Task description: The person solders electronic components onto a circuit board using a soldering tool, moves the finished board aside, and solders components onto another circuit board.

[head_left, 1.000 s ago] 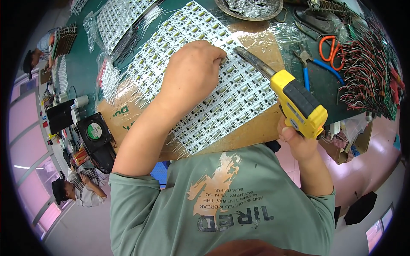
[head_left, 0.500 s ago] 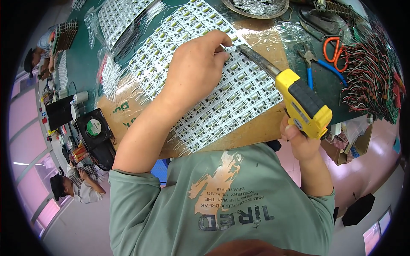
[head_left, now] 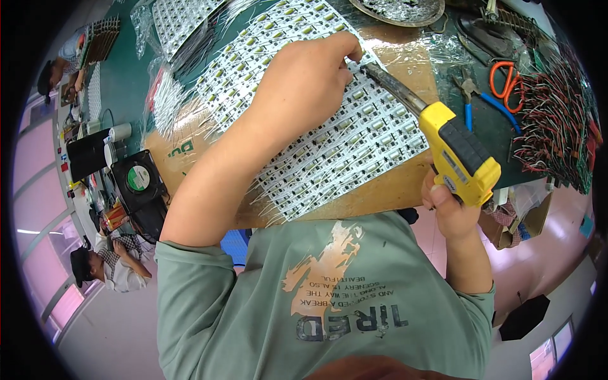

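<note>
My right hand (head_left: 451,212) is wrapped round the handle of a yellow and black soldering gun (head_left: 461,155). The gun's metal tip points up and left, at the right-hand edge of a white panel of small circuit boards (head_left: 373,142). The panel lies slanted on brown cardboard, with rows of yellow-green and dark parts and thin white wires along it. Over its upper part reaches my left hand (head_left: 304,79), thumb and forefinger bent together right beside the tip. Whatever is between those fingers is too small or hidden to make out.
Blue-handled pliers (head_left: 484,104), orange-handled scissors (head_left: 506,85) and a heap of red and white wired boards (head_left: 551,123) lie right. A round metal dish (head_left: 402,11) stands at the back. White wire bundles (head_left: 168,104) and a black fan (head_left: 139,177) are left. Co-workers sit far left.
The whole view has shifted slightly, the panel appearing a little further right. My left fingers have come a bit closer to the soldering gun's tip; both hands keep their grips.
</note>
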The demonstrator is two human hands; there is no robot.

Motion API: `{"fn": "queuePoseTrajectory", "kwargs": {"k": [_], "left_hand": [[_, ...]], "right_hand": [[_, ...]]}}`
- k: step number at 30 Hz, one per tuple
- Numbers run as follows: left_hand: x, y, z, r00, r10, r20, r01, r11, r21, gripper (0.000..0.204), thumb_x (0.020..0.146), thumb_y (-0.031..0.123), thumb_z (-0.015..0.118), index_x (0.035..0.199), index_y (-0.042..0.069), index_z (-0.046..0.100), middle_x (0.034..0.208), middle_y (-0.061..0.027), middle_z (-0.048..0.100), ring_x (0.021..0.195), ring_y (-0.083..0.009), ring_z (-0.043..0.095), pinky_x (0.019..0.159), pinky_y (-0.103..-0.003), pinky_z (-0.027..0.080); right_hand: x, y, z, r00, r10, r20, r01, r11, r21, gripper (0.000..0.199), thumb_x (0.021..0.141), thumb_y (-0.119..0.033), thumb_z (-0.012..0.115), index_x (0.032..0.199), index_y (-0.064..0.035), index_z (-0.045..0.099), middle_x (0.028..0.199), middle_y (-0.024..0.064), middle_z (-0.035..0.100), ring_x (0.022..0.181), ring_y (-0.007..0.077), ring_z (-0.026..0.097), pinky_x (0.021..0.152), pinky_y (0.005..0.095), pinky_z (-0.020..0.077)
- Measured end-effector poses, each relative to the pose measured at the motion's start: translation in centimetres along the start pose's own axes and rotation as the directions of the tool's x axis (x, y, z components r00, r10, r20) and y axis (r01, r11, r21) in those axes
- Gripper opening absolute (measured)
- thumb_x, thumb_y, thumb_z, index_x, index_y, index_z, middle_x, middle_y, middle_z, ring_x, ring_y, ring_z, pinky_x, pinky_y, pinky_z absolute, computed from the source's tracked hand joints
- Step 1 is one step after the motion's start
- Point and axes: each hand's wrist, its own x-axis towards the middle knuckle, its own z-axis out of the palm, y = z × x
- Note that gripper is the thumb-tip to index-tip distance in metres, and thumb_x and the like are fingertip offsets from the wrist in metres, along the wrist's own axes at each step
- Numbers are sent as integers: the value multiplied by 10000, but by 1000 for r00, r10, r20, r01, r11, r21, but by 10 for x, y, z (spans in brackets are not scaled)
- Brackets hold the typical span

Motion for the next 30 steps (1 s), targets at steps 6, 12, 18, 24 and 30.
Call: {"fn": "queuePoseTrajectory", "kwargs": {"k": [6, 12, 18, 24, 30], "left_hand": [[1, 1, -2, 1000, -13, 19, 13, 1000, 15, 178, 784, 81, 636, 961, 77, 616, 759, -103, 674, 721, -274, 660, 655, -362, 502], [1, 1, -2, 1000, -23, 17, 23, 999, 31, 175, 785, 90, 644, 958, 81, 616, 764, -100, 676, 724, -274, 659, 653, -365, 501], [2, 1, -1, 999, -44, 30, 43, 999, 32, 172, 791, 96, 651, 959, 85, 615, 763, -96, 673, 721, -271, 657, 650, -365, 501], [2, 0, 0, 999, -42, 25, 41, 998, 41, 166, 791, 100, 655, 949, 78, 613, 755, -95, 672, 715, -266, 658, 643, -363, 500], [3, 1, -2, 999, -40, 27, 39, 998, 48, 166, 786, 91, 657, 945, 74, 613, 755, -96, 671, 712, -267, 658, 643, -361, 502]], "right_hand": [[1, -3, -1, 999, 28, 33, -28, 1000, -5, 339, 796, -95, 693, 1099, -24, 557, 890, 17, 583, 784, 119, 545, 696, 275, 457], [4, -6, 6, 1000, -13, -11, 13, 1000, -18, 335, 796, -100, 699, 1091, -22, 559, 886, 20, 585, 786, 113, 547, 697, 271, 456], [0, 0, 5, 999, -38, -5, 38, 999, -22, 571, 816, -217, 639, 1264, 54, 412, 725, 50, 474, 553, 113, 447, 479, 239, 377], [3, -10, 10, 999, 43, -12, -41, 987, 152, 682, 790, -285, 679, 1294, 74, 393, 682, 35, 441, 555, 118, 439, 484, 241, 376], [8, -19, 10, 995, 93, 26, -96, 988, 119, 634, 801, -283, 671, 1260, 74, 419, 669, 35, 446, 532, 115, 440, 468, 241, 377]]}}
